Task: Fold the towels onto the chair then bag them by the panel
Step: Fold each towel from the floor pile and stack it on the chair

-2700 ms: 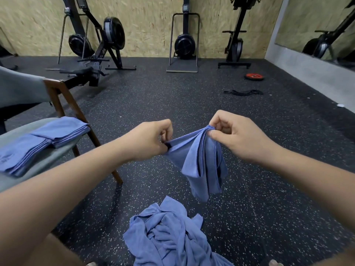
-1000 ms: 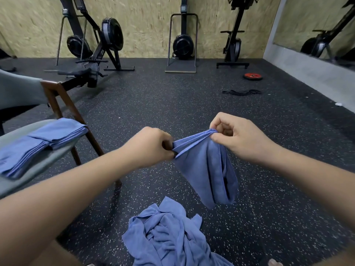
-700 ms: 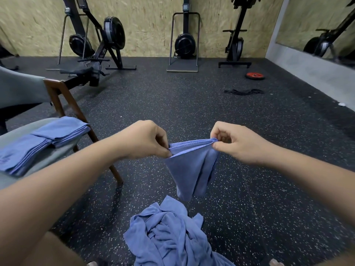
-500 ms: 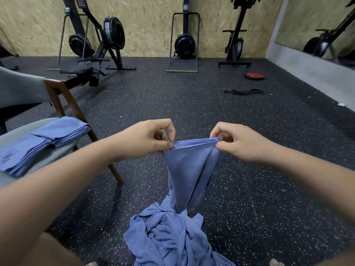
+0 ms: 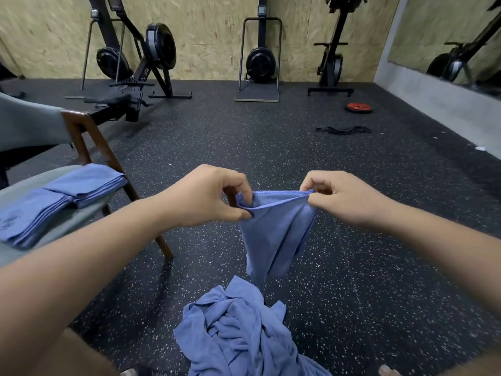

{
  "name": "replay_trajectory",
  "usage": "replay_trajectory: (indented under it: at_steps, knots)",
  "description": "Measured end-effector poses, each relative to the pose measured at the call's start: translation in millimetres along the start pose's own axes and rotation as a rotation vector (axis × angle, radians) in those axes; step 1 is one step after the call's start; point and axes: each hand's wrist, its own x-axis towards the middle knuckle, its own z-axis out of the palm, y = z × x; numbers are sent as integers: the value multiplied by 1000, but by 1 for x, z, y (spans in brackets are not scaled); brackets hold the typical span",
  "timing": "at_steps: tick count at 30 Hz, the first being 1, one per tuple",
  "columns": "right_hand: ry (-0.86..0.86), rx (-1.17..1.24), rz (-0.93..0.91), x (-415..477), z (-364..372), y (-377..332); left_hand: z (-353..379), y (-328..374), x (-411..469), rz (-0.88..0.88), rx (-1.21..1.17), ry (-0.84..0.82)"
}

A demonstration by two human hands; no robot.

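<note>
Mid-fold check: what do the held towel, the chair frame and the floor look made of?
The held towel: thin matte blue cloth, likely microfibre or light cotton; drapes limply, stitched hem. The chair frame: probably dark-stained wood, slight sheen. The floor: matte black rubber matting, seemingly, pale speckles.

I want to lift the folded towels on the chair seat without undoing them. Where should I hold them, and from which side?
Probably take the folded towels by their long layered edge, which faces the viewer. Come from that side, fingers below and thumb above; the chair back blocks the far side. The left hand, nearest, must first drop the hanging towel.
</note>
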Motion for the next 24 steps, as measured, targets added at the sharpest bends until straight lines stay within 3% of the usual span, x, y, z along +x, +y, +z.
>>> replay_trajectory:
  at_steps: [6, 11, 14, 20, 24]
  knots:
    - [-41, 0, 24, 1, 6, -5, 6, 10, 4, 37, -28, 27]
    - [-179, 26, -38, -3, 25, -24, 23, 18, 8, 44, -89, -3]
    - [-150, 101, -96, -1, 39, -29, 31, 20, 9, 18, -182, 4]
    - [-35, 165, -191, 5, 32, -27, 38, 20, 5, -93, -432, 190]
    - [44, 210, -214, 6, 13, -26, 50, 16, 1, -81, -405, 203]
